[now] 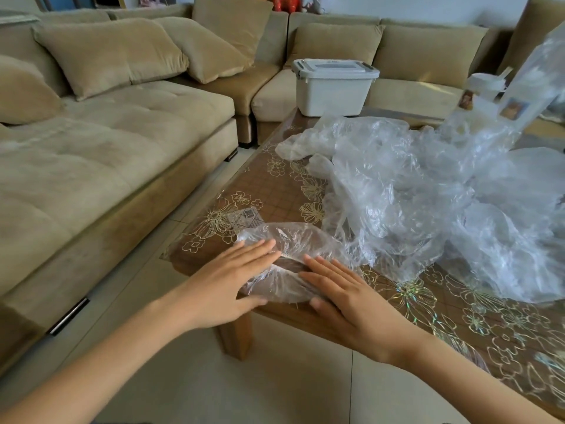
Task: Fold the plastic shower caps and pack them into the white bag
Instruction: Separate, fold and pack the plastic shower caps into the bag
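Observation:
A clear plastic shower cap (290, 240) lies flattened at the near left corner of the wooden table (269, 191). My left hand (232, 283) presses flat on its left side with straight fingers. My right hand (345, 298) presses flat on its right side, fingers straight too. A big heap of loose clear shower caps (428, 194) fills the table's middle and right. A tall white bag (526, 93) with small pictures on it stands tilted at the far right, partly cut off by the frame.
A white lidded plastic box (333, 87) stands at the table's far end. A small clear printed packet (247, 218) lies just beyond the flattened cap. A beige sofa (107, 142) wraps around the left and back. Tiled floor (214, 377) lies below the table edge.

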The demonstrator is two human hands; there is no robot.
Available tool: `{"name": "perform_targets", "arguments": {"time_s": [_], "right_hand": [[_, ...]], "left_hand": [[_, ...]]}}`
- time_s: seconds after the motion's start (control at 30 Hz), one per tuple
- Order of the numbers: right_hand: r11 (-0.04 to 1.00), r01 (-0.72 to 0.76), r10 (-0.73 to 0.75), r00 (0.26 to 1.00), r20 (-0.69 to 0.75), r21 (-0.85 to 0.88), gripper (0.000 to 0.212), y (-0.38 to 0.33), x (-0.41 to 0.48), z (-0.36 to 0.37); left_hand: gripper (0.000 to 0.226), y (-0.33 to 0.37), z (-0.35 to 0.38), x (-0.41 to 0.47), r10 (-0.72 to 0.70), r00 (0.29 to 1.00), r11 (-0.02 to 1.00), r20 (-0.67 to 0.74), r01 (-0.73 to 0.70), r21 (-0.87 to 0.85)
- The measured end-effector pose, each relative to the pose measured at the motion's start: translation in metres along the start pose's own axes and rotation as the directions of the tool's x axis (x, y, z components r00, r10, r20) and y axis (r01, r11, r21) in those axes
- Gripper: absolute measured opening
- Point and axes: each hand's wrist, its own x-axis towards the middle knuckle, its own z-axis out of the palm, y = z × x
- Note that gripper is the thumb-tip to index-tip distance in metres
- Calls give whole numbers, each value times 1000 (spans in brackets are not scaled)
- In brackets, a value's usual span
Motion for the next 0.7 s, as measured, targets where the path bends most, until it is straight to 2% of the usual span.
{"name": "perform_targets", "arguments": {"time_s": [0.1, 0.23, 0.33, 0.4, 0.5, 0.57, 0.63, 0.7], "right_hand": [[980, -55, 65, 997, -46, 189, 49, -4, 3, -6], [865, -195, 251, 966, -60, 463, 26, -7, 4, -21], [852, -246, 266, 964, 24, 462, 42, -3, 3, -25], [901, -223, 232, 972, 21, 372, 54, 1, 3, -20], [933, -187, 245, 956, -162, 308, 27, 6, 3, -15], [916, -204, 278, 944, -180, 345, 32, 7, 3, -19], [906, -212, 296, 936, -191, 367, 38, 6, 3, -28], [881, -205, 311, 930, -196, 426, 41, 5, 3, -37]], "left_hand": [[69, -3, -6, -2, -23, 999, 996, 35, 26, -80], [48, -11, -17, -4, -84, 996, 974, -27, 76, -213], [33, -12, -20, -5, -116, 987, 947, -115, 75, -312], [28, -10, -21, -6, -121, 979, 915, -166, 45, -400], [17, -6, -23, -8, -166, 957, 855, -239, 19, -518], [21, -5, -25, -8, -197, 943, 820, -268, 9, -572], [12, -2, -26, -6, -225, 937, 745, -268, -12, -667], [14, 0, -26, -4, -251, 930, 686, -269, -25, -727]]}}
